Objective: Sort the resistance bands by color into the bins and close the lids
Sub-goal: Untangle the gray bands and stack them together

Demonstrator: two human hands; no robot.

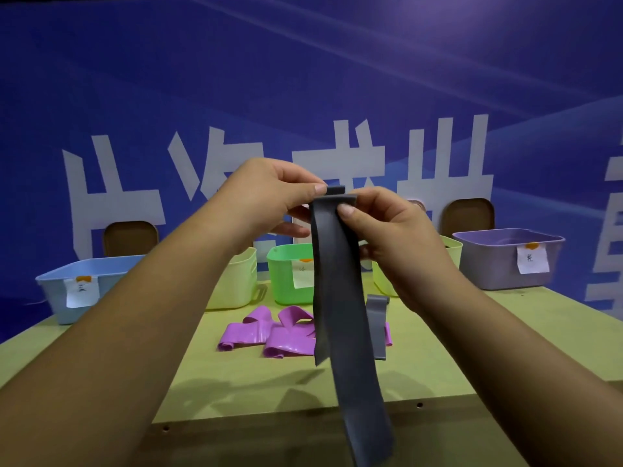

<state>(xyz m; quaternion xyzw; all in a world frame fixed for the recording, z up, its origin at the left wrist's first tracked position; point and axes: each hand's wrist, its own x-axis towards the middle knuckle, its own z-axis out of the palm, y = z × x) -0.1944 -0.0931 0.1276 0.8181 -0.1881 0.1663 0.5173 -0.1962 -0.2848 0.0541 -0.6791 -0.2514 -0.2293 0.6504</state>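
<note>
Head view: left hand (pixel 266 197) and right hand (pixel 394 230) both pinch the top fold of a grey resistance band (pixel 337 291), held high over the table (pixel 236 382); pink-purple bands (pixel 269 337) and a second grey band (pixel 377 326) lie there, near the open green bin (pixel 286 278).

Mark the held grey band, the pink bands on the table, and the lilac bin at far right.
grey band (pixel 337 281): head view, on the hanging strip below the grip.
pink bands (pixel 290 342): head view, on the middle of the pile.
lilac bin (pixel 488 264): head view, on its front wall left of the label.
</note>
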